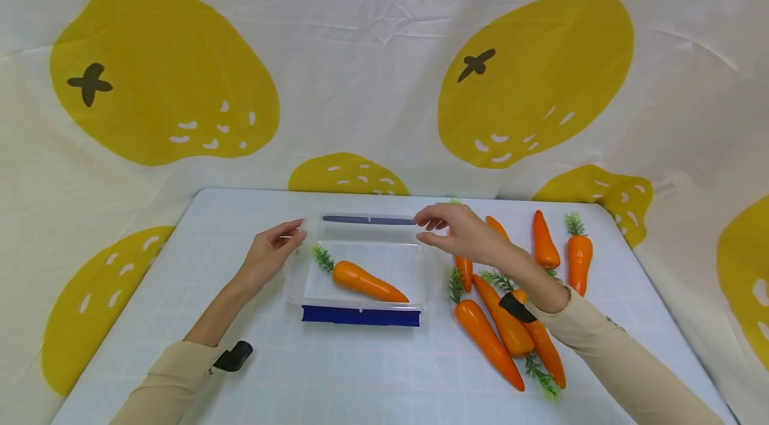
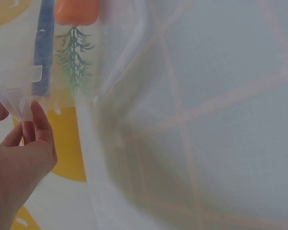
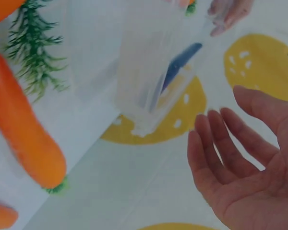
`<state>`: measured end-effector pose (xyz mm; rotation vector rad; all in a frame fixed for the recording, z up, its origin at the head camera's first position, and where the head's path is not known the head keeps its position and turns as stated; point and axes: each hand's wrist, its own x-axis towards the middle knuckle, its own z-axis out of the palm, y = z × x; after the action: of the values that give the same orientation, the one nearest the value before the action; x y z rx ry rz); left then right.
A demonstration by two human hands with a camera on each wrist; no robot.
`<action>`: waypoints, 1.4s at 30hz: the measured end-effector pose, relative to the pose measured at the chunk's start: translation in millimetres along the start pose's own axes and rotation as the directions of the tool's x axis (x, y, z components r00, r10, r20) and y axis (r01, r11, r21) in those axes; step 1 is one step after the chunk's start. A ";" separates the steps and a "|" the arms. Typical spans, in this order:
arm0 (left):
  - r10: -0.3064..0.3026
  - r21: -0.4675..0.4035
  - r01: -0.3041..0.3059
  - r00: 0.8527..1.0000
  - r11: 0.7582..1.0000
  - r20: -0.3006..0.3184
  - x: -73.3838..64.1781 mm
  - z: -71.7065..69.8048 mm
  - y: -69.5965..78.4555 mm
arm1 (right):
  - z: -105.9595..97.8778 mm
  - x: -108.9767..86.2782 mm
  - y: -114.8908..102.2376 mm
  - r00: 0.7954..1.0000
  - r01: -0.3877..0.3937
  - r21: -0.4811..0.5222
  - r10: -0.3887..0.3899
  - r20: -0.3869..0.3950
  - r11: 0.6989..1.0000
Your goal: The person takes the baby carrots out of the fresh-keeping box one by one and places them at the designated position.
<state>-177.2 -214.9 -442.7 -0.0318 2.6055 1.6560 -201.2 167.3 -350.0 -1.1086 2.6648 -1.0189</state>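
Observation:
A clear plastic box (image 1: 295, 286) with blue latch flaps along its near and far sides stands on the table. Inside it lies one orange carrot (image 1: 366, 280) with a green leafy top, pointing to the lower right. My left hand (image 1: 270, 253) pinches the box's clear far left corner between thumb and fingers, as the left wrist view shows up close. By the far right corner is my right hand (image 1: 464, 233), fingers loosely bent. In the right wrist view this hand (image 3: 249, 165) holds nothing and has a gap to the box.
Several carrots lie loose to the right of the box, among them a near carrot (image 1: 489, 345) under the right forearm and a far carrot (image 1: 579, 263). A cloth with yellow fruit prints (image 1: 535, 78) hangs behind the white table (image 1: 252, 391).

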 end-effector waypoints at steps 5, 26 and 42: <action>-0.002 -0.003 0.002 1.000 1.000 0.000 0.0 0.4 0.3 | 8.1 16.0 -8.6 0.997 0.019 0.004 -0.019 0.070 1.000; 0.015 -0.038 -0.016 1.000 0.999 -0.009 -0.2 -0.1 0.2 | 51.2 73.6 -44.5 0.924 -0.023 -0.053 0.041 0.381 0.998; 0.002 -0.043 -0.002 1.000 0.999 0.001 -1.2 -0.2 0.5 | 86.6 98.8 -49.0 0.838 -0.045 -0.120 0.103 0.536 0.992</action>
<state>-176.0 -214.9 -442.1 -0.0300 2.5696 1.7124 -217.3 29.5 -370.5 -1.0968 2.2877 -0.4564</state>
